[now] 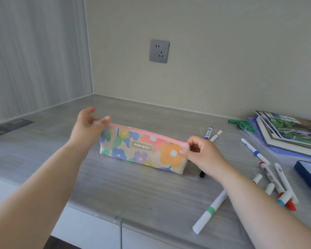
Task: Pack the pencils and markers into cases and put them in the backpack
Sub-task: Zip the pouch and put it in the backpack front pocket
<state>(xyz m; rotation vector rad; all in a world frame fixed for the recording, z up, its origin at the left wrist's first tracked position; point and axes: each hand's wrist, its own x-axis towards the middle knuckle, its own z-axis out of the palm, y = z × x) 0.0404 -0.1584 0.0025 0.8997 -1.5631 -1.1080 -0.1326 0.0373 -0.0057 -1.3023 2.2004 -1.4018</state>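
A flowered pencil case (142,150) with a pink zipper stands upright on the grey desk (133,191); its zipper looks closed. My right hand (201,155) pinches the case's right end. My left hand (87,126) hovers at the case's left end, fingers spread, the thumb near or touching the top corner. White markers lie around: one with a green band (211,211) at the front, two (213,134) behind my right hand, a blue-banded one (255,151), and several more (276,184) at the right. A black tip (202,174) shows under my right wrist. No backpack is in view.
A stack of books and folders (285,133) lies at the right, with green sticks (241,124) beside it. A dark blue box edge (309,177) is at the far right. A dark card (9,126) lies at the far left. A wall socket (159,50) is above the desk.
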